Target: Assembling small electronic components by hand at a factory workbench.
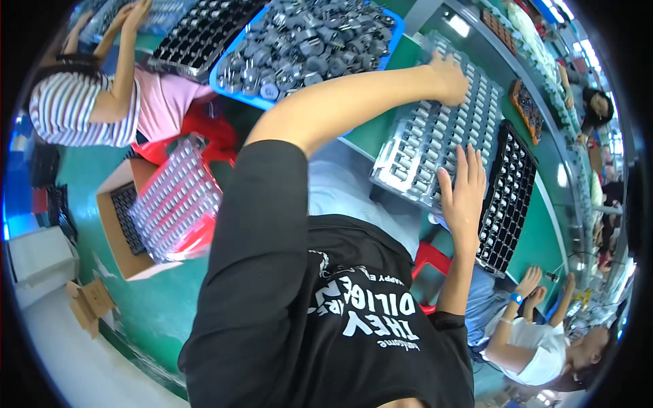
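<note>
A clear plastic tray [435, 136] filled with rows of small silvery cylindrical parts lies before me on the green bench. My left hand [449, 78] reaches across to its far half, with fingers curled down against the parts. Whatever those fingers hold, if anything, is hidden beneath them. Over the tray's near right edge, my right hand [466, 190] is open, its fingers stretched out and apart, holding nothing. Close beside that hand sits a black tray [507, 197] with many pockets, several holding small light-coloured parts.
A blue bin [391, 51] heaped with grey round parts stands at the far left. Beyond it is another black tray [197, 37]. An open cardboard box [115, 224] with stacked trays is on the left. An orange tray [527, 112] lies farther right. Co-workers sit on both sides.
</note>
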Action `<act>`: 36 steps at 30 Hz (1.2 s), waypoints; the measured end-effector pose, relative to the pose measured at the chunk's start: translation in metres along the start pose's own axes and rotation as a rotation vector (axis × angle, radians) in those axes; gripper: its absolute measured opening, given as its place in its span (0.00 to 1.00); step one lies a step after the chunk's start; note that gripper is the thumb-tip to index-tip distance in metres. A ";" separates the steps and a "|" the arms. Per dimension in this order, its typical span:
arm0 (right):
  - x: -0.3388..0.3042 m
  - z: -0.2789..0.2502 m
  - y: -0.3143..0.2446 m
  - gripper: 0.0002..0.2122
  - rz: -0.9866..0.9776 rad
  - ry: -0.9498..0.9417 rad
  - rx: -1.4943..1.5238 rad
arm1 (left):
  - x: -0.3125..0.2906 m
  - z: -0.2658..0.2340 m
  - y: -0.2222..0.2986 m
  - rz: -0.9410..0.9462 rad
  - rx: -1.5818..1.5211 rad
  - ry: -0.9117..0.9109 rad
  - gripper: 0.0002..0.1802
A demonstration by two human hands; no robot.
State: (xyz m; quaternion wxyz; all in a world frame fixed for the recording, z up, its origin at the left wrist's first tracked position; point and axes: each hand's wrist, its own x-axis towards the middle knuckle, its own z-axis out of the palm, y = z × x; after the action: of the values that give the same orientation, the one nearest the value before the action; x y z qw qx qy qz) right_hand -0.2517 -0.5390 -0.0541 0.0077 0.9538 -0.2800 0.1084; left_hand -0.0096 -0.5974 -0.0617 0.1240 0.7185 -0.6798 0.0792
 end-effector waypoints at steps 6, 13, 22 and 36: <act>0.018 -0.011 -0.017 0.30 -0.204 -0.105 0.043 | -0.148 -0.126 -0.001 0.223 -0.353 -0.124 0.18; 0.063 -0.007 -0.051 0.32 -0.322 -0.137 0.102 | -0.278 -0.145 -0.068 -0.231 -0.483 0.514 0.12; 0.059 0.003 -0.062 0.34 -0.277 -0.152 0.038 | -0.271 -0.116 -0.111 -0.467 -0.083 0.619 0.17; 0.070 -0.068 0.029 0.21 -0.176 -0.119 0.452 | -0.147 -0.086 -0.109 -0.186 0.137 0.445 0.10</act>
State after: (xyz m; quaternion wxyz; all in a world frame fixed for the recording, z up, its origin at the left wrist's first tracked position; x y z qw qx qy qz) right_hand -0.2236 -0.5956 0.0259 -0.2129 0.9568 -0.1643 0.1108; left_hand 0.0946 -0.4269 -0.0289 0.2286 0.7496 -0.5596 0.2696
